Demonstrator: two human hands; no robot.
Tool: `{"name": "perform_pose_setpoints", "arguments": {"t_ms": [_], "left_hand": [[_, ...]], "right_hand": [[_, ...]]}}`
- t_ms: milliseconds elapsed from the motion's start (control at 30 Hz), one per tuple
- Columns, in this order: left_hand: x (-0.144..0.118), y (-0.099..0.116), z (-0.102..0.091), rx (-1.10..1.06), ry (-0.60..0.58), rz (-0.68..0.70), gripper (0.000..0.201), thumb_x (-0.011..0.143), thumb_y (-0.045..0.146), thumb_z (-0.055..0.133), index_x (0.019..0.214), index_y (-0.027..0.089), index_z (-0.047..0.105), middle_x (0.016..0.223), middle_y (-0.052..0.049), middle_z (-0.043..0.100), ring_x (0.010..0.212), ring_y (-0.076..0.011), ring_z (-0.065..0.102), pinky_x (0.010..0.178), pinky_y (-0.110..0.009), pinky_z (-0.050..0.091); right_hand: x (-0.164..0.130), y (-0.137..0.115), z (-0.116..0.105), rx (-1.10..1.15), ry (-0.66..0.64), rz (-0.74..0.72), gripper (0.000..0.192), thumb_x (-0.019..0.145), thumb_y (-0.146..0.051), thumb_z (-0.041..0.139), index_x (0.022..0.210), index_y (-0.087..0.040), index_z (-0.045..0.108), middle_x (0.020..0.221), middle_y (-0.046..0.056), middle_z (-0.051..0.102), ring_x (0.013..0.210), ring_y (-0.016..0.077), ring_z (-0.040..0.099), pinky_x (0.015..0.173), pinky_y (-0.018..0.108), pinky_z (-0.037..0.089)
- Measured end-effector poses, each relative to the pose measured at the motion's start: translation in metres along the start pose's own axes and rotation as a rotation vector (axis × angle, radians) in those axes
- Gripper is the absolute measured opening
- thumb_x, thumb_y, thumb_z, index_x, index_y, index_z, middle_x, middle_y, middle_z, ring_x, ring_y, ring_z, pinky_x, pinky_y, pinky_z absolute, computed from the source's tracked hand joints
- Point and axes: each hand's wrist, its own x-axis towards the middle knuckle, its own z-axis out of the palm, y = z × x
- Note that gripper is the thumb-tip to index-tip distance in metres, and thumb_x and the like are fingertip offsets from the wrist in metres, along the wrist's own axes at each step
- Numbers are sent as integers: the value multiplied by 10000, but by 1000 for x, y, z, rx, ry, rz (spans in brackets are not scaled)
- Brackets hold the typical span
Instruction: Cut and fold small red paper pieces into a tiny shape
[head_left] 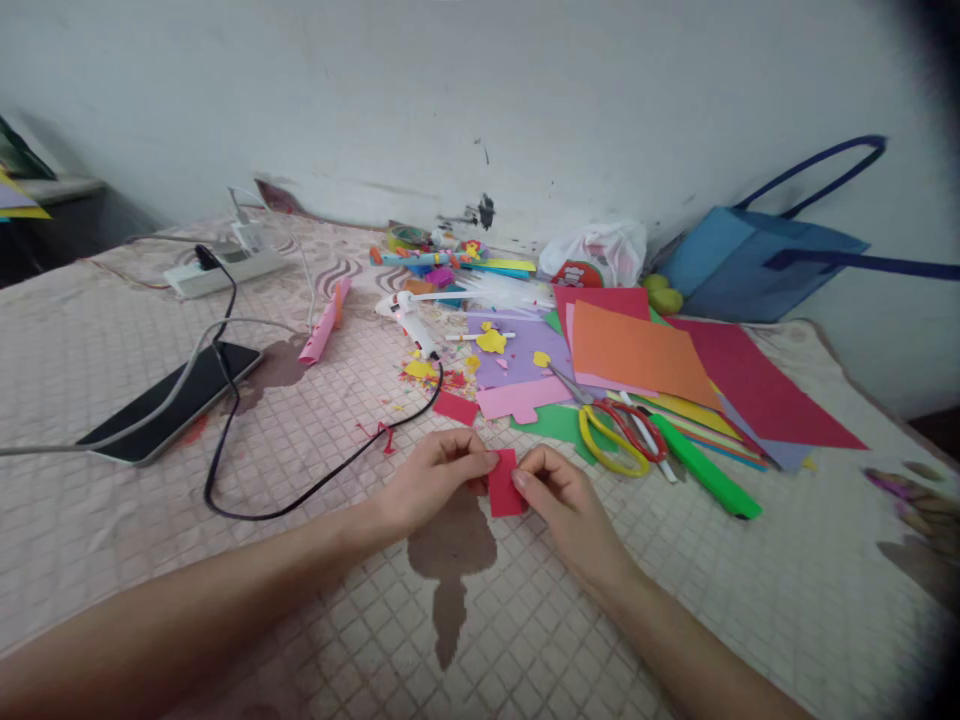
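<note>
A small red rectangle of craft paper or foam sheet (505,486) is held upright between my two hands above the table. My left hand (442,475) pinches its upper left edge between thumb and fingers. On the opposite edge, my right hand (570,500) grips with the thumb in front and the fingers curled behind. Just beyond lies a flat red strip (455,407). Scissors with yellow and red handles (619,440) rest on green sheet (551,422), right of my hands. Behind the red strip sits a white glue gun (409,325), its black cord looping left.
Coloured sheets (645,350) overlap at the right, with a green cutter (709,468) nearby. A blue bag (757,265) stands against the wall. On the left are a phone or tablet (180,405) and a power strip (225,270). Another person's hand (930,515) shows at far right.
</note>
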Motion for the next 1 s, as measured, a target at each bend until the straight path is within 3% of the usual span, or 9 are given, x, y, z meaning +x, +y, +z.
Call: {"name": "perform_pose_setpoints", "arguments": {"t_ms": [267,467,633,733,833,1000], "left_hand": [[1,0,-1,-10,26,-1,266,808,330,574,636,136,517,572,43,503,537,-68,454,533,-191,337],[0,1,0,76,-83,-44,263,808,368,579,710,125,562,634,8,559,576,-87,498,548,-202,361],[0,-2,-4,205,-98,-20,271,801,360,587,663,128,556,598,5,550,554,-92,486,533,-209,353],[1,-3,-4,205,-103,-3,268,809,368,580,683,132,572,611,8,553,566,-91,494,542,-208,366],[1,-3,-2,72,-67,-37,264,832,382,551,738,138,591,658,0,584,611,-100,543,596,-218,416],[-1,-1,2,-288,-80,-296,230,812,372,590,866,149,584,772,-63,686,680,-147,640,683,-288,477]], "right_hand": [[0,3,0,38,-7,30,200,851,-272,544,678,-190,486,634,-42,428,604,111,385,573,246,307],[2,3,0,49,74,7,225,839,-283,572,655,-184,488,618,-46,447,583,99,394,565,232,326],[2,0,-1,89,-45,65,187,857,-339,558,749,-189,528,672,-35,490,593,99,438,548,227,356],[2,0,-2,80,-39,54,181,835,-313,598,728,-187,525,655,-45,468,576,89,429,530,215,350],[3,1,-3,97,49,13,175,840,-290,598,719,-189,523,640,-50,476,551,80,435,520,210,354],[5,3,-5,117,120,-51,159,824,-277,625,729,-199,525,652,-49,521,563,88,475,550,225,393]]}}
